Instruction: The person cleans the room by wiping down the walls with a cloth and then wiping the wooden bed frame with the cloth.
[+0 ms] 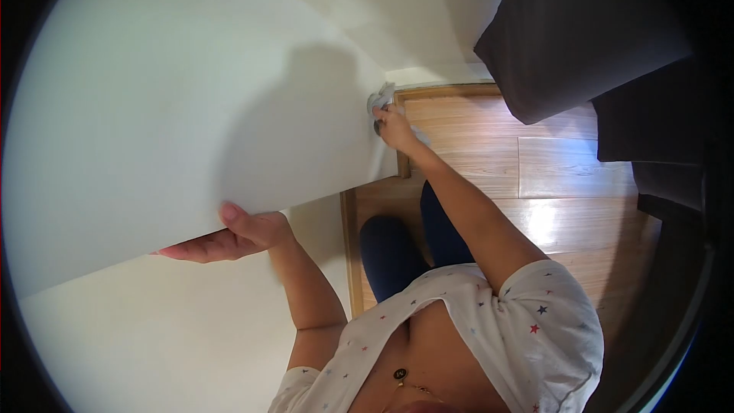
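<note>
My left hand [237, 235] grips the edge of a white wall [153, 122] at its corner, thumb on the near face and fingers round the other side. Farther forward, my right hand [396, 126] is closed on a pale grey cloth [381, 96]. The cloth is pressed low against the wall, beside the wooden baseboard [402, 164] where wall and floor meet. Part of the cloth shows below the hand too. A small dark round thing lies by my fingers; I cannot make out what it is.
Light wood flooring [478, 168] spreads in front of my knees [390, 248]. Dark curtain-like fabric [589, 38] hangs at the upper right and right. Another pale wall [428, 15] stands ahead, with wooden trim [451, 91] at its foot.
</note>
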A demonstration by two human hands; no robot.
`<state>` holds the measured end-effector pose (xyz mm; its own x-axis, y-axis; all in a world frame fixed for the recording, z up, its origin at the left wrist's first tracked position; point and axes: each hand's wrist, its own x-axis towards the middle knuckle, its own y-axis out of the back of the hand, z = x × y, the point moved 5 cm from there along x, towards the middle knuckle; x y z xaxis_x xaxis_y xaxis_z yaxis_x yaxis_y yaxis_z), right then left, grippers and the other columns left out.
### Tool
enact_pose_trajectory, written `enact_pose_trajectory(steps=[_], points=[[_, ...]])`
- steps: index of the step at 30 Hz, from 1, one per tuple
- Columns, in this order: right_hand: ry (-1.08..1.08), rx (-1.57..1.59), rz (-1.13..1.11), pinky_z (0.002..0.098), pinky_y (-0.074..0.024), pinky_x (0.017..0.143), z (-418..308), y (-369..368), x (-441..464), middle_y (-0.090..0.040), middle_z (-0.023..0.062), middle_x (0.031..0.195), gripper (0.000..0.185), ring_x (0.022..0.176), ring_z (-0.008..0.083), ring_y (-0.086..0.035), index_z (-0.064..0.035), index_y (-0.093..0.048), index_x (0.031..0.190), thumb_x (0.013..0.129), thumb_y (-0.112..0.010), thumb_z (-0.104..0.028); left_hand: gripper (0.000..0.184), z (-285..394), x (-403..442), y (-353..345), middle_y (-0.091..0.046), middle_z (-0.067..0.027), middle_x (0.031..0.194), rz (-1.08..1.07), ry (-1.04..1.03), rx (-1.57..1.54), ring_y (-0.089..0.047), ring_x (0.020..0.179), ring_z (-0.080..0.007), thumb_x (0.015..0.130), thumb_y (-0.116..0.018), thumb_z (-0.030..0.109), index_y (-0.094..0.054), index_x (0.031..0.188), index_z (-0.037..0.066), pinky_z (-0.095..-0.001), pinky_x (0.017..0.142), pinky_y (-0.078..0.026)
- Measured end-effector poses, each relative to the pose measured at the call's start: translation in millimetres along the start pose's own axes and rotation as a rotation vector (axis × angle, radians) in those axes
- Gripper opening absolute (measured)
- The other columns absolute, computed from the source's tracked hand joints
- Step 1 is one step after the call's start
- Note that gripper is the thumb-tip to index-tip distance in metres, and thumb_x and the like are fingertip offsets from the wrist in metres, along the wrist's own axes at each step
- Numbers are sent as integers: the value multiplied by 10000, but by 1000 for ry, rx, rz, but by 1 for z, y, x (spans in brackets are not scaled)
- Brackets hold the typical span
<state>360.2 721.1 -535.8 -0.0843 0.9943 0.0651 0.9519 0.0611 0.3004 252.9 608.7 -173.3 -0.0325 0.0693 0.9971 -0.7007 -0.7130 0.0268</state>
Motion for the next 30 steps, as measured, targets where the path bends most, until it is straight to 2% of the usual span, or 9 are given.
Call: enact_pose_trajectory(steps=[2, 4, 7, 10, 13, 16, 24, 27, 30], points=[[154, 86, -53, 406, -429, 779, -24, 0, -27, -500, 211, 967, 322, 906, 385, -505, -32, -584, 1079, 783, -470, 24, 732, 1, 1, 1, -215, -166, 1444, -5, 13, 25, -313, 1285, -312, 820, -551, 160, -158, 1432, 71, -432, 1012, -358], [175, 234, -143, 347, -404, 847, -78, 17, -66, -478, 214, 996, 373, 950, 357, -488, 18, -565, 1078, 737, -436, 97, 749, 1, 0, 3, -205, -158, 1446, -8, 50, 34, -300, 1289, -303, 815, -568, 175, -154, 1431, 70, -437, 1014, -353], [115, 219, -82, 352, -395, 870, -91, 13, -86, -484, 214, 991, 375, 985, 365, -481, 11, -567, 1074, 731, -442, 95, 769, 0, -1, 4, -186, -146, 1450, -12, 106, 25, -281, 1296, -292, 813, -586, 199, -147, 1431, 72, -443, 1015, -349], [114, 85, -44, 425, -413, 852, -53, 6, -52, -488, 226, 1017, 373, 1013, 399, -497, -48, -581, 1095, 763, -447, 54, 740, 2, -1, 3, -178, -163, 1456, 1, 92, 38, -271, 1309, -306, 824, -568, 205, -165, 1432, 79, -440, 1014, -354], [-99, 39, -56, 367, -397, 868, -2, -2, -11, -488, 221, 1015, 375, 990, 368, -484, -11, -571, 1093, 751, -444, 78, 746, 1, -4, 4, -162, -154, 1464, 4, 104, 42, -255, 1315, -305, 833, -574, 236, -160, 1434, 81, -444, 1025, -333], [-85, -4, -71, 374, -403, 850, 6, 0, 1, -489, 220, 1003, 377, 971, 364, -488, -19, -567, 1094, 750, -442, 73, 749, -2, -3, 6, -144, -144, 1474, -19, 90, 41, -238, 1323, -303, 840, -576, 257, -156, 1436, 83, -448, 1041, -305], [294, 309, -92, 394, -390, 878, -162, 30, -101, -429, 248, 1011, 345, 982, 398, -469, -21, -573, 1048, 753, -421, 72, 744, 2, -1, 7, -126, -139, 1482, -41, 75, 103, -219, 1334, -297, 848, -566, 250, -147, 1437, 76, -456, 1055, -276], [248, 177, 25, 410, -388, 901, -130, 24, -73, -421, 252, 1019, 337, 1017, 429, -452, -22, -576, 1048, 764, -417, 66, 737, 1, 1, 3, -112, -135, 1489, -21, 94, 5, -201, 1346, -294, 851, -567, 243, -151, 1436, 76, -453, 1068, -257], [-25, 40, 23, 438, -398, 926, -78, 21, -19, -417, 280, 1191, 382, 1064, 445, -469, -13, -565, 1108, 763, -406, 28, 790, -3, -2, 7, -154, -131, 1463, -34, 82, 38, -275, 1297, -284, 832, -593, 234, -116, 1442, 78, -437, 1036, -320]])
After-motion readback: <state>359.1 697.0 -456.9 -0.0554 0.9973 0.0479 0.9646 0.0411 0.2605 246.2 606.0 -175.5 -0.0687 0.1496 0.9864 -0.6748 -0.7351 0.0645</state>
